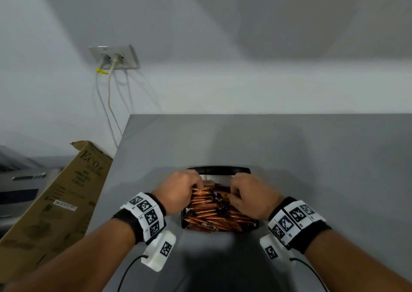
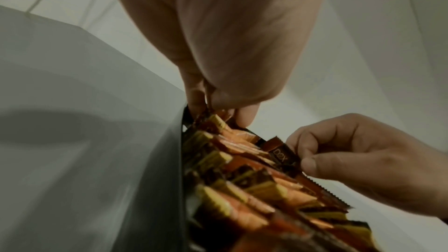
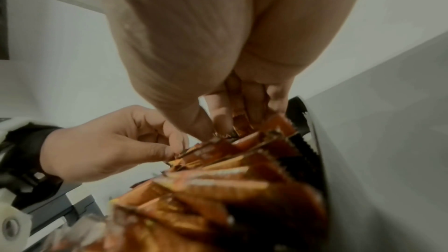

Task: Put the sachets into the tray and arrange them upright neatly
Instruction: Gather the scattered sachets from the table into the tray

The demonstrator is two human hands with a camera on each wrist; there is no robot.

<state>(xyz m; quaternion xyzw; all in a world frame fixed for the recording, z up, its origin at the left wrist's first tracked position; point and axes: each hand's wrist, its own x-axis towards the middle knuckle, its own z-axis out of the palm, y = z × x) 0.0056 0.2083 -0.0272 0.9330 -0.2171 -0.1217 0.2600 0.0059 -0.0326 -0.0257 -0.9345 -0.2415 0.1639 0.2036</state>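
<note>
A black tray (image 1: 219, 170) stands on the grey table, packed with several orange and brown sachets (image 1: 214, 211) standing on edge in rows. Both hands are over the tray's far half. My left hand (image 1: 198, 188) pinches the tops of sachets (image 2: 218, 122) at the far left, by the tray wall (image 2: 183, 141). My right hand (image 1: 232, 191) pinches a dark brown sachet (image 2: 281, 152) on the far right side. In the right wrist view its fingertips (image 3: 221, 122) dig between sachet tops (image 3: 242, 137) near the tray rim (image 3: 297, 114). The tray's floor is hidden.
The grey table (image 1: 312, 158) ends at a left edge near the tray. A cardboard box (image 1: 60, 202) leans beside that edge, with a grey machine (image 1: 20, 184) behind it. A wall socket (image 1: 114, 57) with hanging cables sits above.
</note>
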